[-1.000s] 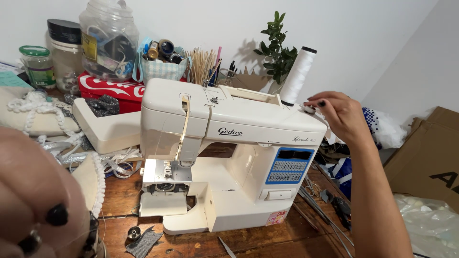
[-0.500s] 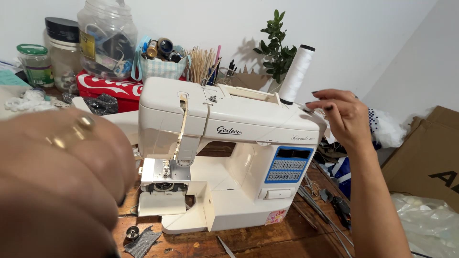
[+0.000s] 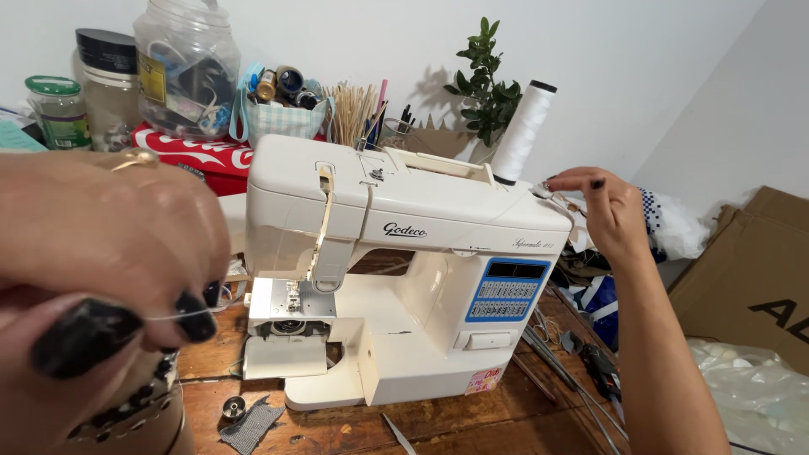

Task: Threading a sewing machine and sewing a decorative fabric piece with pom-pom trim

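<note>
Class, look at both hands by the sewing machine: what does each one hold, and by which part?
The left hand pinches a thin thread between thumb and fingertip. The right hand grips something small at the sewing machine's top right corner; what exactly cannot be told.

White wall (image 3: 640,59) ahead of me, plain, evenly lit, soft shadows behind clutter. Second wall (image 3: 750,118) angles in at my right, greyer. Wooden table (image 3: 497,425) under my work, reddish-brown planks, worn. Back of table crowded: clear plastic jar (image 3: 187,72), glass jars, small green plant (image 3: 484,80). Cardboard box (image 3: 750,278) at my right, crumpled plastic bag (image 3: 750,392) beside it.
</note>
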